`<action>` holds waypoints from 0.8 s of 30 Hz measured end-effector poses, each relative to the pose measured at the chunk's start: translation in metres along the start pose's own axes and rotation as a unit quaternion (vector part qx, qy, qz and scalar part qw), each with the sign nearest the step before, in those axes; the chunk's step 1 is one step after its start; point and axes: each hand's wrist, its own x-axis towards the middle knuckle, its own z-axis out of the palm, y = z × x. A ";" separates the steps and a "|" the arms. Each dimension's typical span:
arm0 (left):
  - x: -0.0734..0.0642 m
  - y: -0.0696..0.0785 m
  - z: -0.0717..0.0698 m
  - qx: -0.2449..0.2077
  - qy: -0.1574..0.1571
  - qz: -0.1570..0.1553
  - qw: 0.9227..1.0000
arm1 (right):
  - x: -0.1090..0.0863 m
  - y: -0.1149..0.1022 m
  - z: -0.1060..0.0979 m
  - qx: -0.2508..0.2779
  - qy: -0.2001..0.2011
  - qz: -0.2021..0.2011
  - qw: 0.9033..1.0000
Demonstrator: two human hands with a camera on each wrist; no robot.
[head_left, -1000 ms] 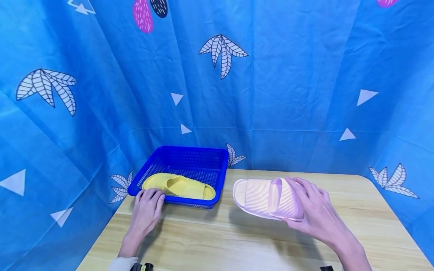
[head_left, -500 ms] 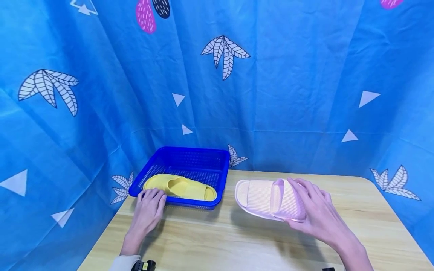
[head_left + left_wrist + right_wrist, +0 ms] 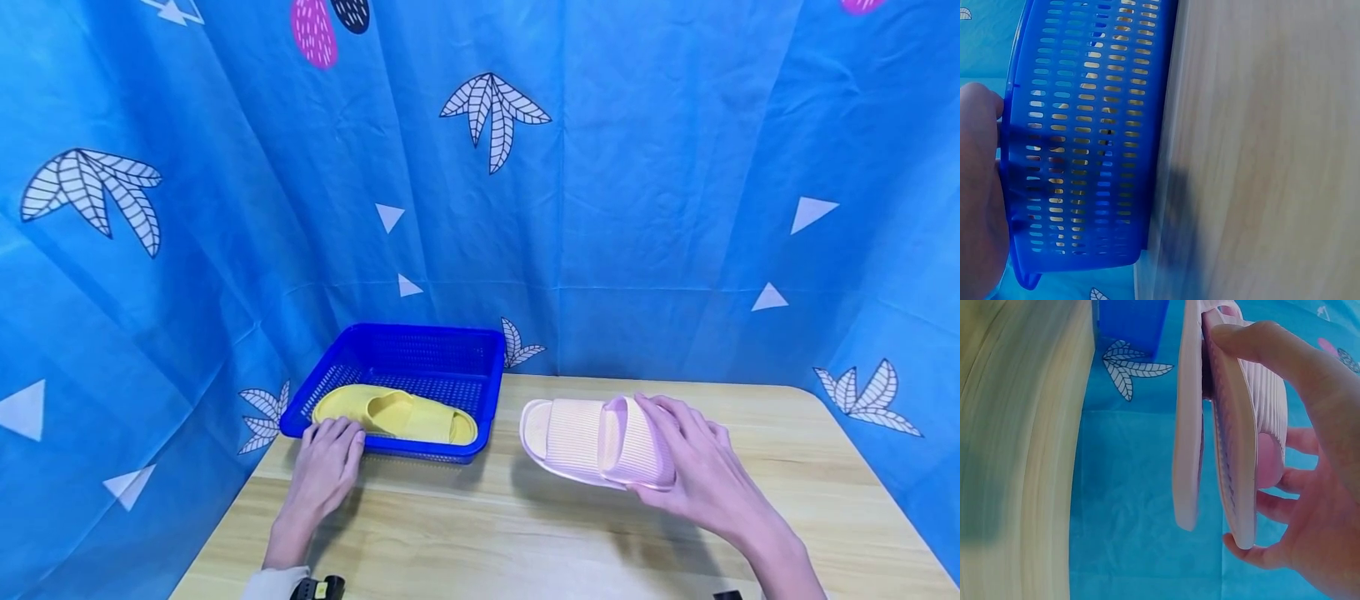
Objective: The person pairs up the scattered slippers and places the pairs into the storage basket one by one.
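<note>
My right hand holds a pair of pink ribbed slippers above the right part of the table. In the right wrist view the thumb presses on one slipper's sole, with the fingers curled round its far side; the other slipper lies alongside, a narrow gap between them. At the left, my left hand grips the near rim of a blue perforated basket, fingers bent over it near the corner. Inside that basket, along the front wall, lies a yellow slipper, its heel end partly hidden by the fingers.
A light wooden table carries the basket near its back left. Blue patterned curtain hangs behind the table and along both sides. The basket's slotted side wall fills much of the left wrist view.
</note>
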 end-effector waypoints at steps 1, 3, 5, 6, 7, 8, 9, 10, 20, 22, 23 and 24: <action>0.000 0.000 0.000 -0.001 -0.001 0.000 1.000 | 0.001 0.000 0.000 0.000 -0.001 0.001 1.000; 0.000 0.000 -0.001 -0.002 -0.004 0.000 1.000 | 0.002 -0.001 0.001 0.000 -0.004 0.002 1.000; 0.001 0.001 -0.001 0.000 -0.009 -0.001 1.000 | 0.004 -0.001 0.001 0.001 -0.005 0.003 1.000; 0.001 0.001 -0.001 0.000 -0.011 -0.002 1.000 | 0.005 -0.001 0.001 0.001 -0.003 0.002 1.000; 0.000 0.001 -0.001 0.001 -0.014 -0.004 1.000 | 0.007 -0.001 0.002 0.001 0.000 0.000 1.000; 0.000 0.001 -0.001 0.003 -0.016 -0.006 1.000 | 0.008 -0.001 0.002 0.000 0.003 -0.003 1.000; 0.000 0.001 -0.001 0.004 -0.017 -0.009 1.000 | 0.010 -0.001 0.002 0.000 0.007 -0.006 1.000; 0.000 0.001 -0.001 0.006 -0.018 -0.011 1.000 | 0.011 -0.001 0.003 0.000 0.011 -0.008 1.000; 0.000 0.003 0.000 0.003 -0.007 -0.008 1.000 | 0.031 -0.007 0.008 0.001 0.018 -0.002 1.000; 0.000 0.004 -0.001 0.003 -0.004 -0.007 1.000 | 0.037 -0.009 0.010 0.000 0.016 0.000 1.000; 0.000 0.004 -0.001 0.002 -0.003 -0.007 1.000 | 0.040 -0.010 0.011 0.000 0.016 0.001 1.000; 0.000 0.004 -0.001 0.001 -0.002 -0.007 1.000 | 0.044 -0.011 0.012 -0.002 0.015 0.001 1.000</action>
